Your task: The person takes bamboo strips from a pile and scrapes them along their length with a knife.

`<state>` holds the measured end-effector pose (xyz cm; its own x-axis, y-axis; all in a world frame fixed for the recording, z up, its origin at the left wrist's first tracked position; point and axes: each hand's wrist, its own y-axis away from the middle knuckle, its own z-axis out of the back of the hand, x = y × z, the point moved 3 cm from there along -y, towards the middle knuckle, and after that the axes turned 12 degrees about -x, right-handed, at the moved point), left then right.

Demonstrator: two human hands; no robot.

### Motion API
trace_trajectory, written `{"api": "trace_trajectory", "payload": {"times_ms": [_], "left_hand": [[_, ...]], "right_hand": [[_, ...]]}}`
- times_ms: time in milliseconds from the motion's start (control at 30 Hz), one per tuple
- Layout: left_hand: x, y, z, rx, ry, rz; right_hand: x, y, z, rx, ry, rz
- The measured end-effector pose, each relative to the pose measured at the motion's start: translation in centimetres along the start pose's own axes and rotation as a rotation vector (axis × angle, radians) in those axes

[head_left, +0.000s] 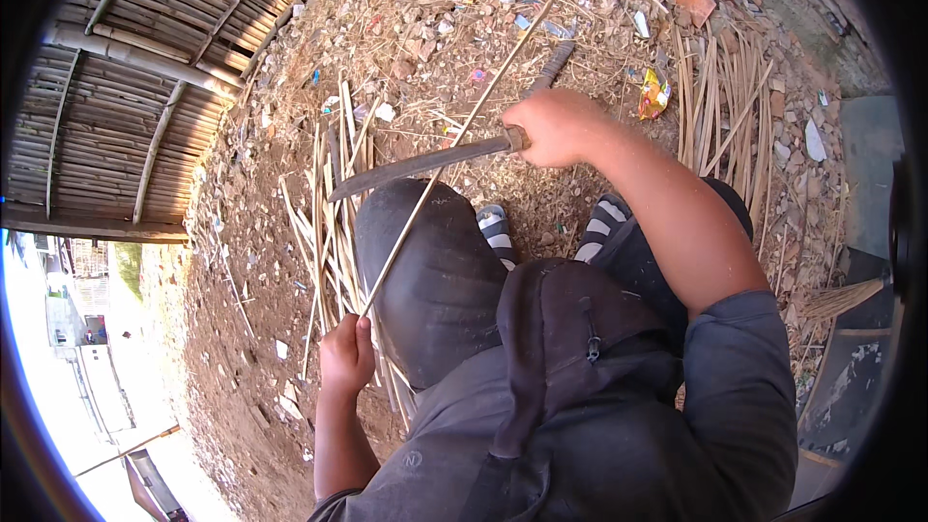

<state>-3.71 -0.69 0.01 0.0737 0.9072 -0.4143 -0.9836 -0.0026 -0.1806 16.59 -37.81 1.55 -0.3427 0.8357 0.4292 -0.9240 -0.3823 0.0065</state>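
At my far left, a slatted bamboo panel (145, 135) runs out of view, with glare below it washing out most detail. Beside my left leg lies a loose pile of split strips (329, 222), its right side partly hidden by my knee (416, 271). My left hand (347, 356) is closed round the lower end of a long thin strip (486, 101), which slants up over that knee. It crosses the curved blade of the knife (420, 164); I can't tell whether they touch. My striped sandals (496, 230) are partly covered by my legs. My right hand (556, 126) grips the knife, its fist hiding the handle. A wrapped dark rod (554, 66) disappears behind that fist; what it belongs to is unclear. Farther right are a yellow wrapper (653, 95), a second heap of strips (715, 106) and, at the dim edge, some broom-like bristles (839, 300).
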Motion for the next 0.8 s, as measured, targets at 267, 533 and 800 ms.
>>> {"api": "trace_trajectory", "payload": {"times_ms": [267, 533, 800], "left_hand": [[0.4, -0.4, -0.7, -0.002, 0.01, -0.045], [0.1, -1.2, -0.4, 0.069, -0.017, -0.002], [0.4, -0.8, -0.2, 0.035, -0.074, -0.017]], "right_hand": [[-0.4, 0.3, -0.1, -0.051, 0.02, 0.015], [-4.8, -0.6, -1.0, -0.161, -0.164, -0.064], [-2.2, -0.1, 0.0, -0.195, 0.012, -0.005]]}}
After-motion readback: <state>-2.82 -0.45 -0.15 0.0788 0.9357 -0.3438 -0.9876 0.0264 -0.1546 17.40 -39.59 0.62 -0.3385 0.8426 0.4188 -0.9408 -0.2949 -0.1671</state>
